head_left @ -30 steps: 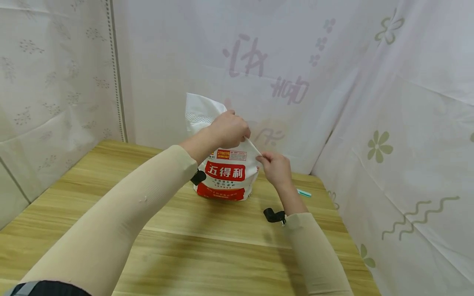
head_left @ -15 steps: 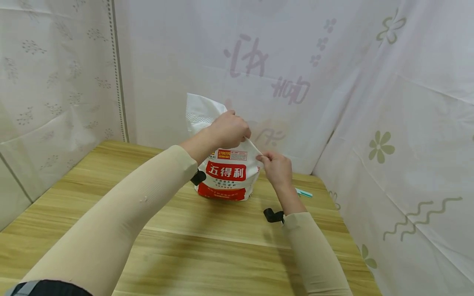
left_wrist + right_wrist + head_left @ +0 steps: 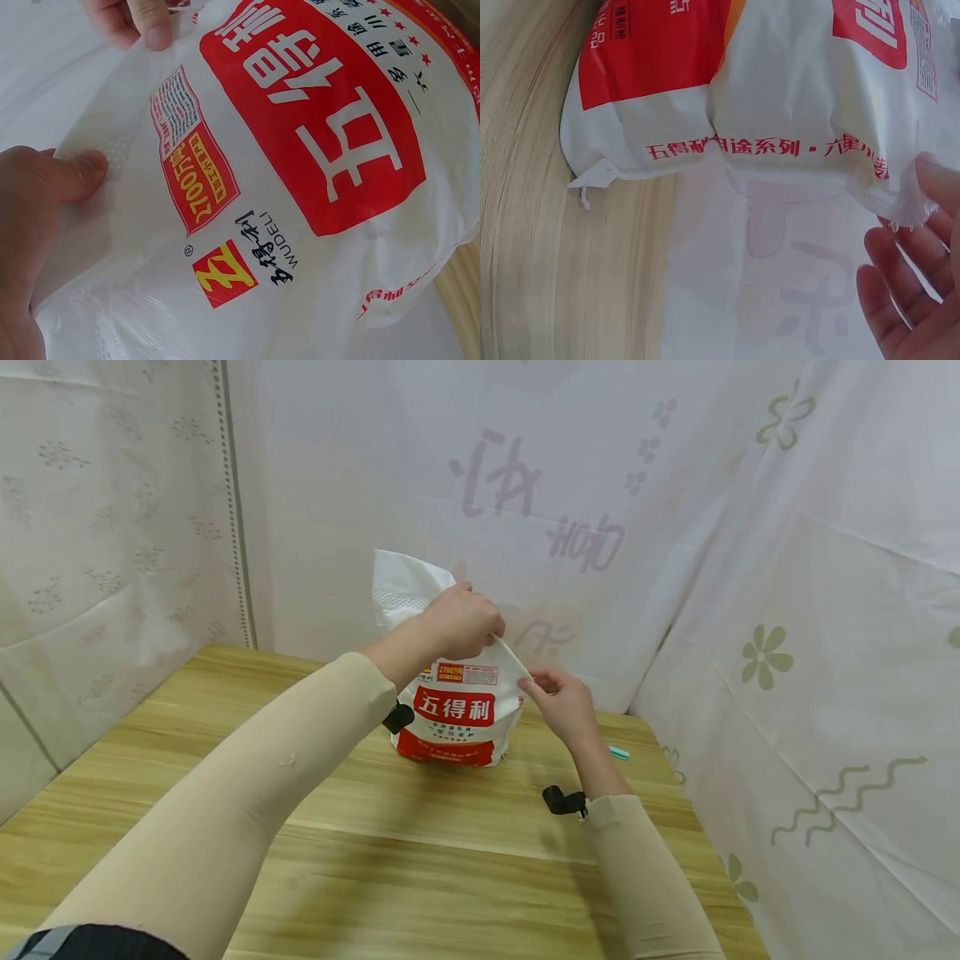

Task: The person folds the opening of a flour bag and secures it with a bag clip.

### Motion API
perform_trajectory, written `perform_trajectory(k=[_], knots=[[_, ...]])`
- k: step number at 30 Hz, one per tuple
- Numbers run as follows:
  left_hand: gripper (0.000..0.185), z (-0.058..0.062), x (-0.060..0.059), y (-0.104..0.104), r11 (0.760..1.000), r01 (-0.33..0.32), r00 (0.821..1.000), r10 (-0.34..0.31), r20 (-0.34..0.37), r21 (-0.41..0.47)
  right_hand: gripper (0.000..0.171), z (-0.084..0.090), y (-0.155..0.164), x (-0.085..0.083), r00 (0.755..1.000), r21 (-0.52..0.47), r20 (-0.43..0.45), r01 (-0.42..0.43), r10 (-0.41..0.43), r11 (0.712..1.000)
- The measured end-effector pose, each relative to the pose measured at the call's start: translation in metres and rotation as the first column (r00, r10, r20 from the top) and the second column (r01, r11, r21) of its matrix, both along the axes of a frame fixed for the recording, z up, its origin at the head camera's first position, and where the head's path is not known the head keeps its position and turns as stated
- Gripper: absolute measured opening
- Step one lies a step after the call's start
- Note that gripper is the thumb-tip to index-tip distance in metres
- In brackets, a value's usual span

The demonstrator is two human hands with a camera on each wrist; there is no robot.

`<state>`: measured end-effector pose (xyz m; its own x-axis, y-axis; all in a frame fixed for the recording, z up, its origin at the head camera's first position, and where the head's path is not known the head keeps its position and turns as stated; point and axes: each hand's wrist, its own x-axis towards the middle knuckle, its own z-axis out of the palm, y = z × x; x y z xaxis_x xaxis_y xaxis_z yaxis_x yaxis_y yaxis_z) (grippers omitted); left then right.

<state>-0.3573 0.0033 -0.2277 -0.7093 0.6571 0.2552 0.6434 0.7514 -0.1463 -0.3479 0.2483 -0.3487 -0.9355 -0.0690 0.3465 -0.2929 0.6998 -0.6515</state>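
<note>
The desk [image 3: 450, 827] carries a white flour bag [image 3: 457, 710] with red panels, standing upright near the far edge, toward the right corner. Printed curtains [image 3: 787, 568] close the desk in at the back and sides. The left hand [image 3: 459, 620] sits on top of the bag, thumb and curled fingers pinching the gathered top flap. The right hand [image 3: 564, 700] is at the bag's upper right corner, fingers relaxed and spread, only the fingertips at the flap's edge. The flap runs from the left grip down-right toward the right hand, so the left is the nearer. A small teal object [image 3: 619, 752] lies by the right edge
</note>
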Motion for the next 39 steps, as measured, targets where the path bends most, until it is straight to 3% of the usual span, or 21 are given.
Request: perform_trajectory(k=[7, 12, 20, 28, 39], knots=[[0.016, -0.001, -0.001, -0.003, 1.000, 0.011, 1.000, -0.011, -0.027, 0.000, 0.037, 0.007, -0.018, -0.001, 0.997, -0.045, 0.026, -0.076, 0.078, 0.996], [0.014, 0.000, -0.001, -0.003, 1.000, 0.029, 0.998, -0.029, -0.054, -0.009, 0.026, 0.011, -0.028, 0.000, 0.997, -0.021, -0.008, -0.076, 0.075, 0.997], [0.019, 0.003, -0.001, 0.009, 0.992, 0.029, 0.997, -0.037, -0.065, -0.120, 0.021, 0.012, -0.031, -0.001, 0.996, -0.011, -0.034, -0.083, 0.083, 0.996], [0.015, -0.001, -0.002, 0.013, 0.992, 0.005, 0.998, -0.012, -0.058, -0.123, 0.022, 0.020, -0.044, -0.003, 0.992, -0.023, -0.062, -0.113, 0.112, 0.993], [0.016, 0.000, -0.001, 0.015, 0.988, 0.002, 0.996, -0.016, -0.085, -0.152, 0.027, 0.021, -0.049, -0.002, 0.994, -0.031, -0.016, -0.110, 0.110, 0.993]])
